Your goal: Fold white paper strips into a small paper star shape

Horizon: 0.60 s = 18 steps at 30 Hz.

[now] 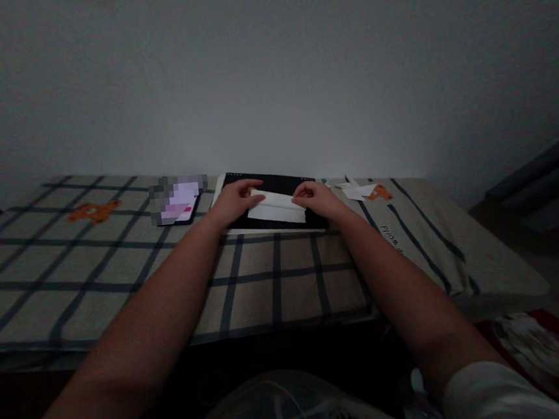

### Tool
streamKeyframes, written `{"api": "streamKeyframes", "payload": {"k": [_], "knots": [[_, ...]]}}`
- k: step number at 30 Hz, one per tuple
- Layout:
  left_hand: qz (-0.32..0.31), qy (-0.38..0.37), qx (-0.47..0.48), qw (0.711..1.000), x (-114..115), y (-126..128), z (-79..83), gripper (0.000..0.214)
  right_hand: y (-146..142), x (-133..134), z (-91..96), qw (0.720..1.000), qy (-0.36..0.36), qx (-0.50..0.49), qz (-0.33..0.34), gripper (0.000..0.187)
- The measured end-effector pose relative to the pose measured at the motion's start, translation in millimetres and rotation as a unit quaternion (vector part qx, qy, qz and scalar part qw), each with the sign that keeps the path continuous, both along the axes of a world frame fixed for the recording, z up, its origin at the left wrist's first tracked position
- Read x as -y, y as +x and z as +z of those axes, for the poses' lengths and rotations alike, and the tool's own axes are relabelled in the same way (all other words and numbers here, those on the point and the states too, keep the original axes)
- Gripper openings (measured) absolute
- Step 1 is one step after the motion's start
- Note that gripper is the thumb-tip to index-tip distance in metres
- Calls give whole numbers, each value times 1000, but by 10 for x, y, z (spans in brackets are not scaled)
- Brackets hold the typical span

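Observation:
A white strip of paper (275,208) with a crosswise crease lies on a flat black board (270,181) with a pale border. My left hand (234,203) rests at the paper's upper left corner. Its thumb touches the paper, while the forefinger stretches out above, apart from the thumb. At the right end of the paper, my right hand (318,198) has its thumb and forefinger pinched on the edge. Some of the fingers of both hands are hidden from this angle.
Left of the board lies a phone (181,205) with a lit, partly blurred screen. Scraps of white paper (356,190) lie to the right. A checked cloth (261,283) covers the table, which stands against a grey wall (267,73). The room is dim.

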State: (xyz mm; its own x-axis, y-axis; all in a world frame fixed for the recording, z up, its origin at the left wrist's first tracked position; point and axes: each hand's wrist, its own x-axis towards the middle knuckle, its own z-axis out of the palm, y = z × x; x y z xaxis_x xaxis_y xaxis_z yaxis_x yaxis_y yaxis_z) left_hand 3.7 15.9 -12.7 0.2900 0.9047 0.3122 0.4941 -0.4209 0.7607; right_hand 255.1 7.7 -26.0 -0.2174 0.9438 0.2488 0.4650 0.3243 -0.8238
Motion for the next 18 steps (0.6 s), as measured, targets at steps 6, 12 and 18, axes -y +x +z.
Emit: {"api": "streamKeyframes", "payload": {"k": [6, 12, 18], "knots": [[31, -52, 171, 983, 48, 68, 19, 44, -27, 35, 8, 992, -86, -61, 75, 30], [1, -58, 156, 986, 103, 133, 14, 46, -123, 154, 112, 995, -57, -15, 80, 21], [-24, -78, 183, 980, 146, 182, 41, 52, -175, 194, 140, 998, -43, 8, 46, 21]]}}
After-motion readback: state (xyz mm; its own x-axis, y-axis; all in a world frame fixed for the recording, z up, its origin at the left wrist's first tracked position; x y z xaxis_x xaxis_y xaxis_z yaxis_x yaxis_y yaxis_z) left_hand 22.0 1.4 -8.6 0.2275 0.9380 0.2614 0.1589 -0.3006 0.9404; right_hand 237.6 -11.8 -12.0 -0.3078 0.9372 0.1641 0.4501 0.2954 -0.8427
